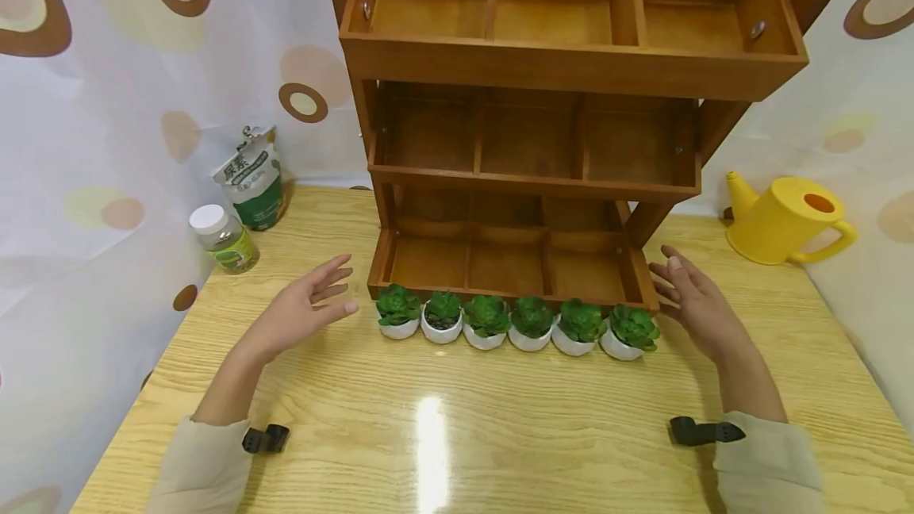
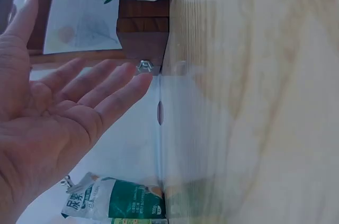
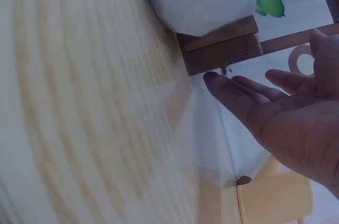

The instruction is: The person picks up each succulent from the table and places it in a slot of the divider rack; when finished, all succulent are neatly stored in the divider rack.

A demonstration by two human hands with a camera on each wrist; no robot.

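Note:
A wooden three-tier shelf (image 1: 571,70) with divided compartments stands at the back of the table. Along its front edge runs a row of several green succulents in white pots (image 1: 485,331). My left hand (image 1: 303,308) hovers left of the row, fingers relaxed and holding nothing; the left wrist view shows its palm (image 2: 58,123) near the shelf's base (image 2: 143,33). On the other side, my right hand (image 1: 696,304) is held beside the shelf's lower right corner, fingers loosely extended. In the right wrist view that hand (image 3: 286,107) is empty, close to the shelf end (image 3: 222,46); whether it touches is unclear.
A white-capped jar (image 1: 227,240) and a green and white pouch (image 1: 255,181) stand at the back left. At the right is a yellow watering can (image 1: 781,220). Patterned cloth (image 1: 114,141) hangs behind the wooden table (image 1: 357,435).

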